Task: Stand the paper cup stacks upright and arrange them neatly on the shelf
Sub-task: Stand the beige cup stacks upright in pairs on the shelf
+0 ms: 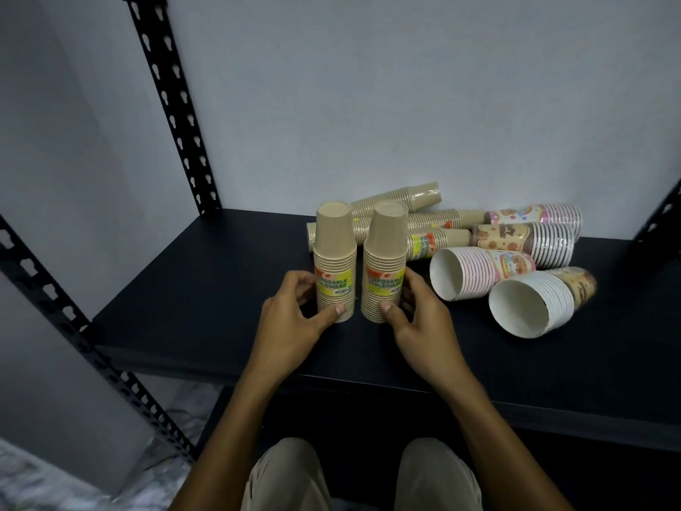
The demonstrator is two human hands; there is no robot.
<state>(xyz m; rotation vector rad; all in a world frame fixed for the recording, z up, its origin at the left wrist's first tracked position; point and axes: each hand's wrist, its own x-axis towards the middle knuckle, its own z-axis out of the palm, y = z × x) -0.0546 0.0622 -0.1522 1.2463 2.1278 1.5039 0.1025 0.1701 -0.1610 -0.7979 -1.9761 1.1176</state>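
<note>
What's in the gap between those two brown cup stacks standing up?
Nothing: in the head view, only a narrow strip of dark shelf shows between the left stack and right stack.

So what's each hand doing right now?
Left hand: holding the left upright brown cup stack.
Right hand: holding the right upright brown cup stack.

Matt brown paper cup stacks [334, 263] in glossy clear plastic wrap, on a smooth matt black shelf [206, 289] with perforated metal posts [173, 101].

Dark shelf [206, 289], and two brown stacks [334, 263] stand upright side by side near its front. Behind them brown stacks [435, 234] lie flat, and printed stacks [516, 248] lie tumbled to the right.
</note>
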